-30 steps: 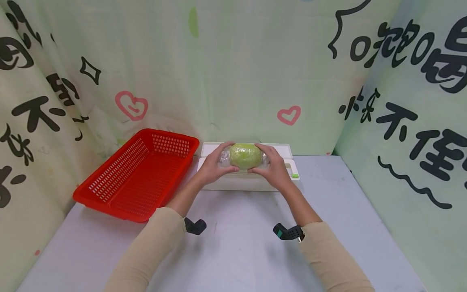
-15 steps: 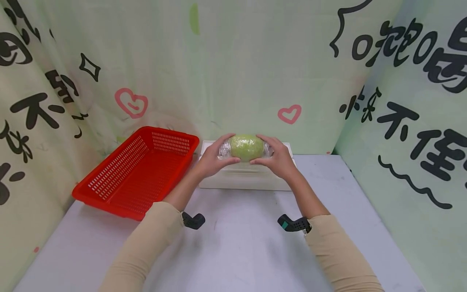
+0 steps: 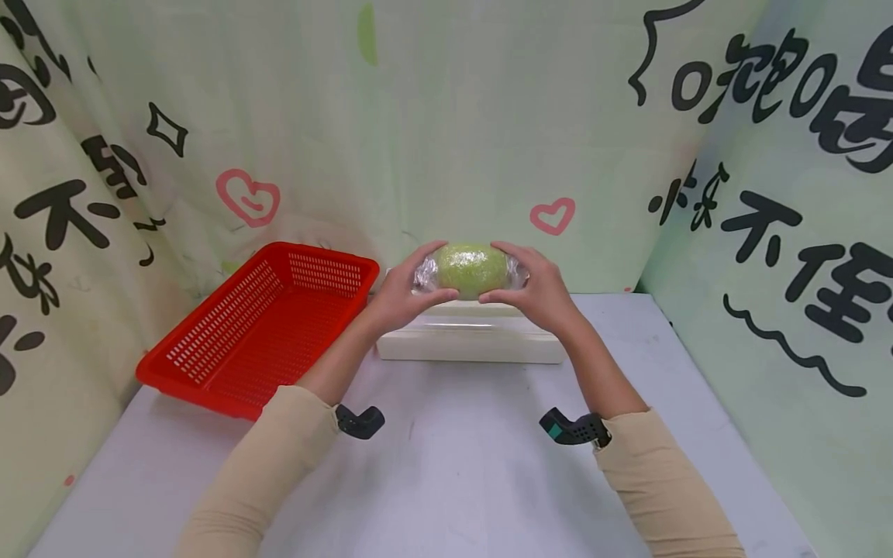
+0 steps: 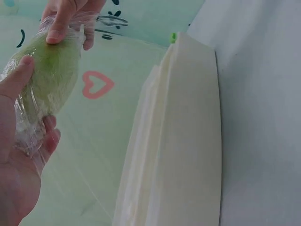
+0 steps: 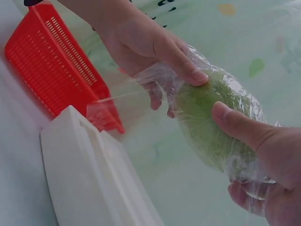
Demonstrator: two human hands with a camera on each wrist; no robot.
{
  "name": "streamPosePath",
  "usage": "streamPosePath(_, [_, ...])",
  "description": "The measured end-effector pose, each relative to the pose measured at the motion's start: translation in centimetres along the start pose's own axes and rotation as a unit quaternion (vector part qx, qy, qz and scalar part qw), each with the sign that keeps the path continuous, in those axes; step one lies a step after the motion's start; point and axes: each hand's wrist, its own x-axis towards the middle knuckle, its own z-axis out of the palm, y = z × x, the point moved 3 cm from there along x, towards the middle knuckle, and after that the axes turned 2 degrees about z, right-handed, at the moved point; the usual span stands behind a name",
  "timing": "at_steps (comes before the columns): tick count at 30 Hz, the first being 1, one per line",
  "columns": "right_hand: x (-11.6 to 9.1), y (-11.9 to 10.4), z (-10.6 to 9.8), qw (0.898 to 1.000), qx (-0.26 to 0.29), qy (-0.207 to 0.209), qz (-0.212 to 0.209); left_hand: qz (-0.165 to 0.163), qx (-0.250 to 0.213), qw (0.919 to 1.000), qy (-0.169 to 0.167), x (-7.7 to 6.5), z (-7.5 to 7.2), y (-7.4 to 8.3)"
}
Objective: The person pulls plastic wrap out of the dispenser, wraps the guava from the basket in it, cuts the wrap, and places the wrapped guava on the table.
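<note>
A green mango wrapped in clear cling film is held up between both hands, above a long white cling film dispenser. My left hand grips its left end and the bunched film there, thumb on the near side. The right hand holds the opposite end in the same way. In the right wrist view, a strip of film stretches between the wrapped mango and the dispenser. A small green part shows at one end of the dispenser.
A red perforated plastic basket stands left of the dispenser, close to the left forearm. Both stand on a pale table. Printed fabric hangs behind the table and along both sides.
Both hands have raised the wrapped mango off the dispenser, upward in the head view. More of the dispenser's front now shows beneath them, and the forearms have spread slightly apart.
</note>
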Motion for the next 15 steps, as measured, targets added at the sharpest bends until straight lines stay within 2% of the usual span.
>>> streamPosePath(7, [-0.3, -1.6, -1.4, 1.0, 0.006, 0.001, 0.007, 0.0, 0.012, 0.9999, 0.005, -0.3, -0.8, 1.7])
streamPosePath(15, [-0.7, -3.2, -2.7, 0.999, 0.037, 0.006, 0.017, 0.018, -0.011, 0.9998, 0.005, -0.7, -1.5, 3.7])
